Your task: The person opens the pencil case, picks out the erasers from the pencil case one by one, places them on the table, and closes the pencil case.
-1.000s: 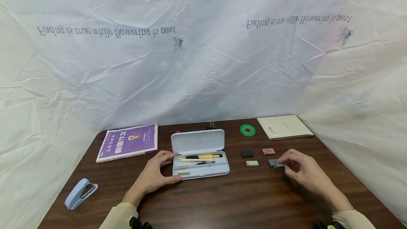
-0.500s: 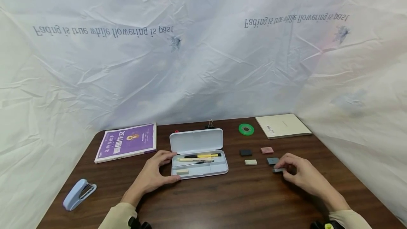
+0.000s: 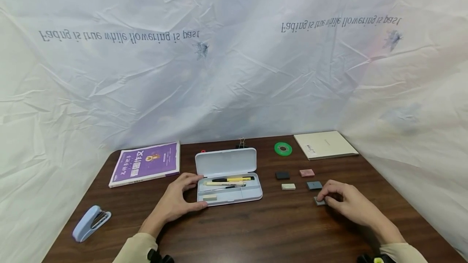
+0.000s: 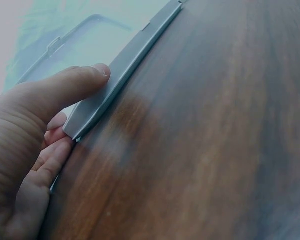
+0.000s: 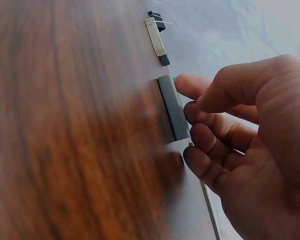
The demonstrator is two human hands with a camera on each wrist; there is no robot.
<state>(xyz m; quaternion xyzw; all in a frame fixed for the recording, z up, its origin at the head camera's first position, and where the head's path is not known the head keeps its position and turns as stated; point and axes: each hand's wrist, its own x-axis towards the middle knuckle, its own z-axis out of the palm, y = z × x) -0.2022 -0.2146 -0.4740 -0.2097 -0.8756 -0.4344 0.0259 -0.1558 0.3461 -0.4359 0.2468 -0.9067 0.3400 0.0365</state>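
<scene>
My left hand [image 3: 178, 198] grips the left end of an open pale blue pencil case [image 3: 256, 193], the thumb along its near wall and the fingers around the far corner. Inside lie a yellow-and-black pen [image 3: 239, 179], other pens and a pale eraser [image 3: 210, 197]. At the right, my right hand [image 3: 347, 204] is above a dark grey-green eraser-like block [image 3: 319, 201] lying flat. In the right wrist view its bent fingertips are right at the top of this block [image 5: 173, 107], the thumb beside them rather than across its near side. The fingers partly cover the block in the head view.
A blue-grey block [image 3: 314, 185], a pink block [image 3: 307, 173], a black block [image 3: 282, 175] and a cream block [image 3: 288, 186] lie nearby. Farther back are a green tape roll [image 3: 283, 148] and a cream notebook [image 3: 325, 144]. Leftward are a purple book [image 3: 145, 163] and a stapler [image 3: 91, 223].
My right hand has drawn the grey-green block toward me, away from the blue-grey one, and it now lies flat with the fingers at its top. The left hand keeps its grip on the case.
</scene>
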